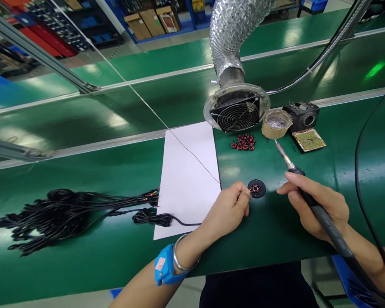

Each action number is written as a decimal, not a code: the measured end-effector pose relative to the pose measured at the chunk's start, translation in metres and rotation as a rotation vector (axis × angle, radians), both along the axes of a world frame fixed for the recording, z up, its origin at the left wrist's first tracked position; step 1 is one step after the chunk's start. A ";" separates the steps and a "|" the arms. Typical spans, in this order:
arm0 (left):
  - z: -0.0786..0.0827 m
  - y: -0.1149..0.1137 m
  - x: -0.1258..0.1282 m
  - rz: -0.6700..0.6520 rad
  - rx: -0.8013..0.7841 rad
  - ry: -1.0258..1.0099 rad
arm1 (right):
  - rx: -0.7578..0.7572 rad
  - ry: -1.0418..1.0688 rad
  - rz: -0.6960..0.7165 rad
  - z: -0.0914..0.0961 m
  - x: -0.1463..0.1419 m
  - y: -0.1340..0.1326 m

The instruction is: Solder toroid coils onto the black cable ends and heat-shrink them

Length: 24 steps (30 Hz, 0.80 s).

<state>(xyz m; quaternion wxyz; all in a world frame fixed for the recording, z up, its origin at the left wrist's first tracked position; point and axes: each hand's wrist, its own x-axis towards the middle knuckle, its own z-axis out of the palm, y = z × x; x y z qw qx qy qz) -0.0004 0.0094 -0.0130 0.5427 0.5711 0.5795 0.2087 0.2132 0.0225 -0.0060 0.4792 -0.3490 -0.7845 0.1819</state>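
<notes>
My left hand (229,207) pinches the thin wire ends of a black cable (186,223) beside a round black disc (259,193). A small red and black wound ring (256,188) lies on the disc, touching or close to the wire ends. In my right hand (321,209) is a soldering iron (290,163), its tip pointing up and left, just below a round tan container (272,130) with silvery metal inside. A thin solder-like strand (192,153) slants down from the upper left and reaches the back of my left hand.
A white sheet (189,171) lies left of my hand, beside a bundle of black cables (60,214). Several red wound rings (244,142) sit below a fume extractor (237,111). An iron stand (303,115) with a yellowish sponge (309,140) is at the right.
</notes>
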 end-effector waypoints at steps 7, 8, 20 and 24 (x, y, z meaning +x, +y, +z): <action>0.001 -0.003 0.003 0.014 0.038 0.048 | -0.063 0.081 0.071 0.003 0.007 -0.019; 0.001 -0.003 0.003 0.017 0.040 0.054 | -0.081 0.080 0.075 0.005 0.006 -0.020; 0.003 -0.004 0.004 0.015 0.046 0.074 | -0.143 0.030 0.131 0.003 0.005 -0.016; 0.003 -0.004 0.004 0.007 0.048 0.086 | -0.145 0.037 0.147 0.004 0.005 -0.017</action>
